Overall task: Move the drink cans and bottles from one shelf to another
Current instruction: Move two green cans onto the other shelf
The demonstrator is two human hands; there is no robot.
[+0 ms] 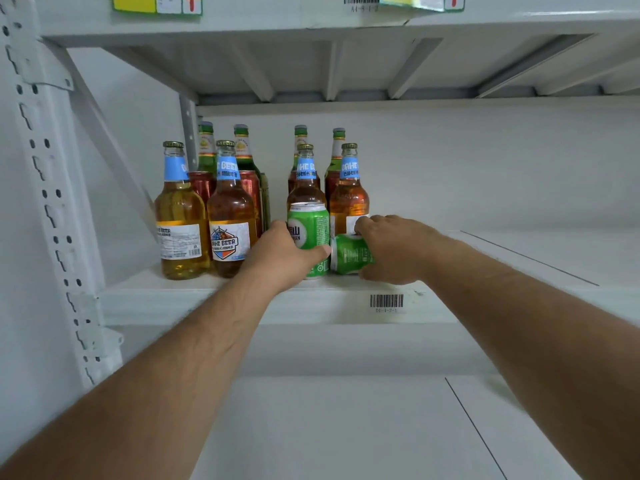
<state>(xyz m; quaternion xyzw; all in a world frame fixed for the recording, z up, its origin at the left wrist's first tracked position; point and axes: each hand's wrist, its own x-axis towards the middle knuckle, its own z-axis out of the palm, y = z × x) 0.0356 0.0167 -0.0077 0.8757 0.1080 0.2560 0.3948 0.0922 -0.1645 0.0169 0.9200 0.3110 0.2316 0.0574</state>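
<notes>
On the middle white shelf (242,299), my left hand (280,256) grips an upright green can (310,226) near the front edge. Just right of it, my right hand (391,249) holds a second green can (348,254), which is tilted toward the first. Behind the cans stand several amber bottles with blue neck labels (230,209), with red cans (251,188) and green bottles (244,147) further back. The lower part of the tilted can is hidden by my fingers.
A perforated white upright (52,202) and a diagonal brace run along the left. The shelf above (311,26) carries yellow tags and a barcode. A barcode sticker (387,302) marks the shelf's front edge. Bare shelf surface stretches right of the bottles, and a lower shelf (346,427) lies beneath.
</notes>
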